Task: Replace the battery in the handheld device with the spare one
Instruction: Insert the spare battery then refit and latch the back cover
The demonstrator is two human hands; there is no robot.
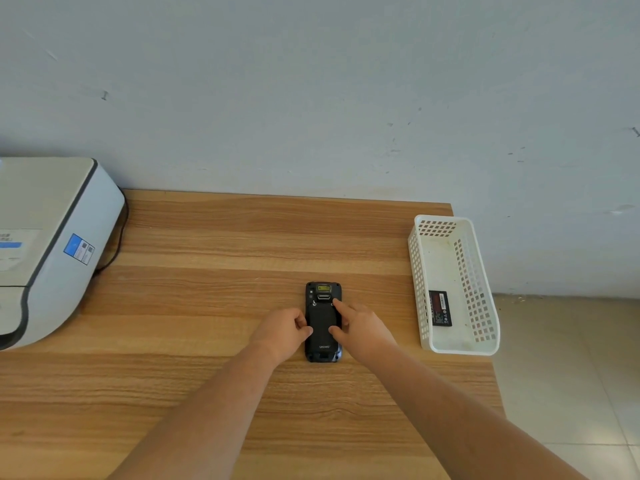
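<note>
Lying face down mid-table [207, 306], the handheld device [322, 337] is steadied by the curled left hand [282, 332]; the right hand [360, 329] presses forefinger and thumb on its back. The spare battery [440, 308] sits in the basket [420, 289].

You get soft, even daylight with only faint shadows beneath your forearms on the wood-grain table [214, 306]. No glare. Wide-angle distortion bends the table's edges and the white-grey printer [45, 244]; focus stays acceptably sharp.

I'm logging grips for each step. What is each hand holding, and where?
Neither lifts anything. The left hand grips the handheld device at its left edge; the right hand touches its back cover with forefinger and thumb.
</note>
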